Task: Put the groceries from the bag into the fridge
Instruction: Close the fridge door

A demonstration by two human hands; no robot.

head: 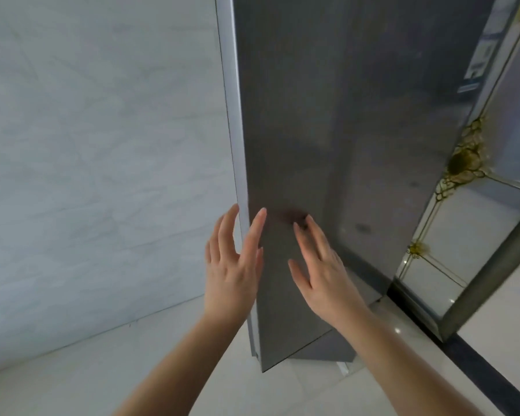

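A tall grey fridge (373, 130) stands ahead of me, and its door (285, 115) is swung partly out toward me. My left hand (231, 265) is at the door's left edge, fingers spread, with the fingertips around the edge. My right hand (321, 265) lies flat against the door's grey front face, fingers apart. Neither hand holds anything. The fridge's inside is hidden behind the door. No bag or groceries are in view.
A pale marbled wall (102, 145) fills the left side. To the right stands a mirrored panel with gold ornament (466, 163). The floor is light glossy tile (192, 355) with a dark strip (493, 373) at the right.
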